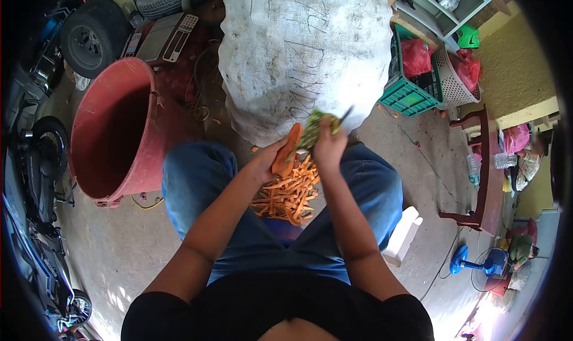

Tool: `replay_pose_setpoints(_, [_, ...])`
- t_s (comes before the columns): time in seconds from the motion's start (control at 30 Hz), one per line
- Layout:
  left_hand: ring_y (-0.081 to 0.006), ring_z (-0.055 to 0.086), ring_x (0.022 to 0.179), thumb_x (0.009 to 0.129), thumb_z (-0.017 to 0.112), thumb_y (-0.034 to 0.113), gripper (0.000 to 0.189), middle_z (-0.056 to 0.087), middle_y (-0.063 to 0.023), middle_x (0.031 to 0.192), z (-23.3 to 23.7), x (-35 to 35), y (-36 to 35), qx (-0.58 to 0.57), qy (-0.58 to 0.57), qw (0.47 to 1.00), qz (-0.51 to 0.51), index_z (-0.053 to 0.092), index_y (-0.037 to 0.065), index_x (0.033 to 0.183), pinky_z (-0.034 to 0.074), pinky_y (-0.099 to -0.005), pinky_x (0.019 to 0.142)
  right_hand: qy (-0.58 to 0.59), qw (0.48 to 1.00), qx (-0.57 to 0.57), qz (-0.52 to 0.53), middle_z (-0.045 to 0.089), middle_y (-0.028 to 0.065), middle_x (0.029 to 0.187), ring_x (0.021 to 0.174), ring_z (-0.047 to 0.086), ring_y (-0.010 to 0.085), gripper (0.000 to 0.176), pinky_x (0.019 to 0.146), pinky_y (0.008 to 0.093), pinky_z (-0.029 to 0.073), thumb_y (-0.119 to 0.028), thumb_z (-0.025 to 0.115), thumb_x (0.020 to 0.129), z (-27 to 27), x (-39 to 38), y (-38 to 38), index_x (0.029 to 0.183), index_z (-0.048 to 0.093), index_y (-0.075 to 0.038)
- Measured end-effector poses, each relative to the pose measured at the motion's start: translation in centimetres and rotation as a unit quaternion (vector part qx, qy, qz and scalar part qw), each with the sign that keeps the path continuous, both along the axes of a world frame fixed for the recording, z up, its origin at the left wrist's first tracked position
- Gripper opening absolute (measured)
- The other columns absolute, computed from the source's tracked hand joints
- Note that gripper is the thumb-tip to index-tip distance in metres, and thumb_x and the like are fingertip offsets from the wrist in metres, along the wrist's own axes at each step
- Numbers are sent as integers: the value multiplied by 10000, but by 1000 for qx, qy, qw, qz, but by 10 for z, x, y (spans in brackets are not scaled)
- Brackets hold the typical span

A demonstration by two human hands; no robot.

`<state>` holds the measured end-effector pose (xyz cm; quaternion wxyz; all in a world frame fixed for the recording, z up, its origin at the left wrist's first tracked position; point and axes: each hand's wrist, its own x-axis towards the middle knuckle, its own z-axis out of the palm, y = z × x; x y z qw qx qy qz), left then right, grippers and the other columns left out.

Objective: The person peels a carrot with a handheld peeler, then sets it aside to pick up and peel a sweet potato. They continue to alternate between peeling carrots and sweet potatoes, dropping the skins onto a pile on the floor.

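My left hand [270, 161] is closed around a long slab of orange vegetable [287, 151], which looks like sweet potato and is tilted upright. Beside it, my right hand [328, 144] grips a crumpled green patterned cloth [311, 131], smeared by motion. A dark, narrow knife-like blade [347, 112] sticks out beyond the fingers, pointing up and to the right; its handle is hidden. The cloth overlaps the slab's right edge in this view. Below both hands, between the knees, lies a heap of cut orange sticks [289, 192] on something blue and mostly covered.
A bulging white sack [304, 54] stands right in front of the knees. To the left is a large red tub [113, 132], with a tyre [92, 38] behind it. A green crate [412, 90], a wooden bench [486, 168] and a blue fan [492, 262] are on the right.
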<state>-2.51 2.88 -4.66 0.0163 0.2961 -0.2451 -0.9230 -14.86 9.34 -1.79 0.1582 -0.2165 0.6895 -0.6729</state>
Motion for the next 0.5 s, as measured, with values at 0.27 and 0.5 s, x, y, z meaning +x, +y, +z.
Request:
replay_pose_setpoints(0.27, [-184,588,686,886,287,375,376,573,-74,843,5,-1,7,95,10,994,59,466,77,1029,494,-308,551,178,981,80,8,535,216,665,617,532,342,228,549,365,401,-186,475,829,11,35,0,886,516,31])
replay_pose_setpoints(0.5, [-159,570,672,882,309,380,418,558,-103,795,24,16,15,-57,2,989,-138,424,24,1067,488,-271,579,141,958,133,-211,528,126,577,490,467,179,224,467,316,380,-164,484,808,-25,-82,5,730,538,39])
